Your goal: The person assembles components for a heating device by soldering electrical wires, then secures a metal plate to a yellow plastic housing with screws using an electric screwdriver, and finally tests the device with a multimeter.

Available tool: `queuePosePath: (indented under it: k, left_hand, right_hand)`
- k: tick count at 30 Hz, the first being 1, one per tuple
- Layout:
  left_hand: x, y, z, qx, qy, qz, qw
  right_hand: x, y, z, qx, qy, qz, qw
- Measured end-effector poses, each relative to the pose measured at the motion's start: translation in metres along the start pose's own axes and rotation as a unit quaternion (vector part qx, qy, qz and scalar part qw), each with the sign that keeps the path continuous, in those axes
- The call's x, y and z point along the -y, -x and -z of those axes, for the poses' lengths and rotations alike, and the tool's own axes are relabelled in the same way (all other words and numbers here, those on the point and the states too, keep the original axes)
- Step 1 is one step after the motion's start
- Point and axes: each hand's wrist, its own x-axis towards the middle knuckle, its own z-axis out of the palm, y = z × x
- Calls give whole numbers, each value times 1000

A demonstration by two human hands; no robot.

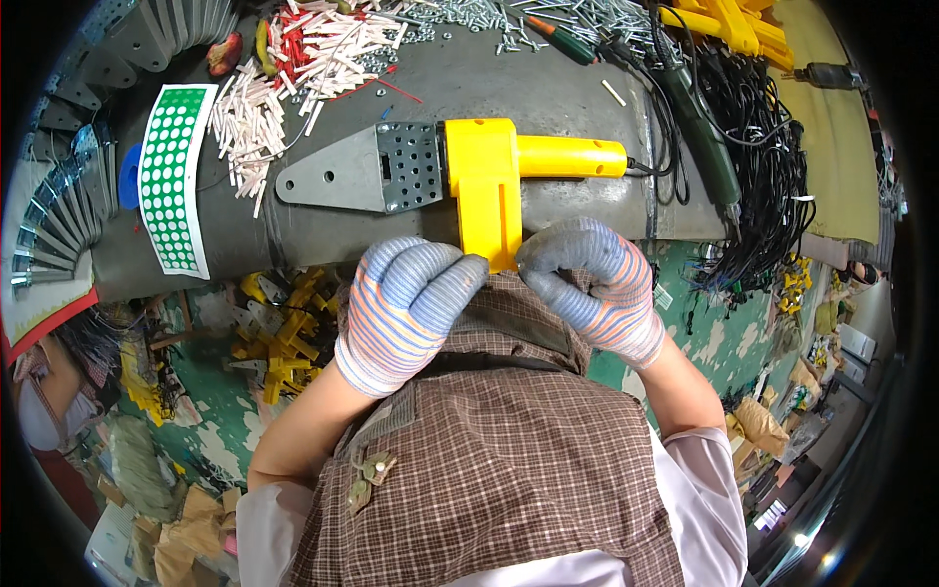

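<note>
At the near edge of the counter (342,240), your left hand (406,308) and right hand (602,293) curl nearly closed, fingertips pinching opposite corners of the block (489,220) on the yellow tool (479,152) — probably to steady it. The tool lies crosswise, likely bringing that block toward you. Beyond sit heaped white sticks (337,54), then screws (460,14) — presumably within reach.

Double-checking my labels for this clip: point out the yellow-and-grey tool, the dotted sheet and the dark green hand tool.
Yellow-and-grey tool (482,161), head view: on its yellow body.
Dotted sheet (174,183), head view: middle of its face.
Dark green hand tool (697,135), head view: middle of its body.
</note>
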Motion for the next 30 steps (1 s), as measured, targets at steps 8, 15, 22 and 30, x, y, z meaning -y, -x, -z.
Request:
queuePosePath:
  k: [8,15,22,30]
  left_hand:
    - [12,1,-1,16,-36,-52,998]
    - [22,-9,-19,2,-54,-62,997]
    - [27,-15,-23,6,-21,-74,997]
    - [38,-36,-10,55,-46,-104,992]
  right_hand:
    - [22,-40,28,-4,28,-37,999]
    - [-3,-108,10,-23,-47,-72,996]
    - [-10,-122,9,50,66,-159,984]
    - [-13,-104,17,32,385,165,907]
